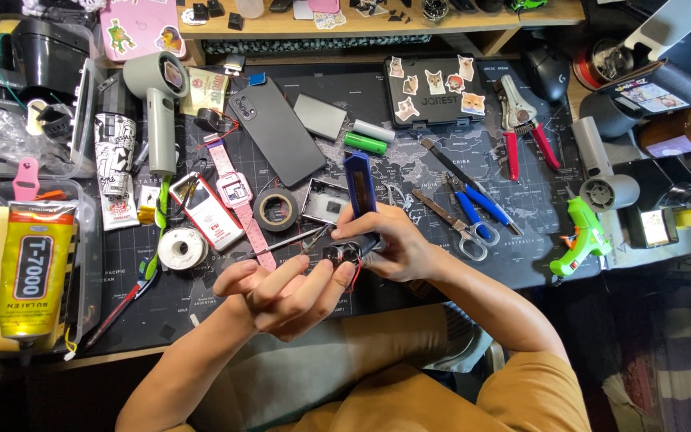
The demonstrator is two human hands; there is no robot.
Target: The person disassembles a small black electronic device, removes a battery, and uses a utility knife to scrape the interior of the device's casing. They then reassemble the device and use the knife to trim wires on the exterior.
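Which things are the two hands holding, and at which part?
The right hand grips the blue device at its lower end. The left hand pinches thin tweezers at their near end.

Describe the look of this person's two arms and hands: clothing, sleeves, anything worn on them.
Both forearms are bare to above the elbow. The left hand and right hand wear no gloves; no rings, watch or bracelets are visible. A short mustard-yellow fabric sleeve covers the right upper arm, matching the shirt at the bottom edge.

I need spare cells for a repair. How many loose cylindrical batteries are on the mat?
2: a white battery and a green battery, side by side right of the black phone. Clutter may hide others.
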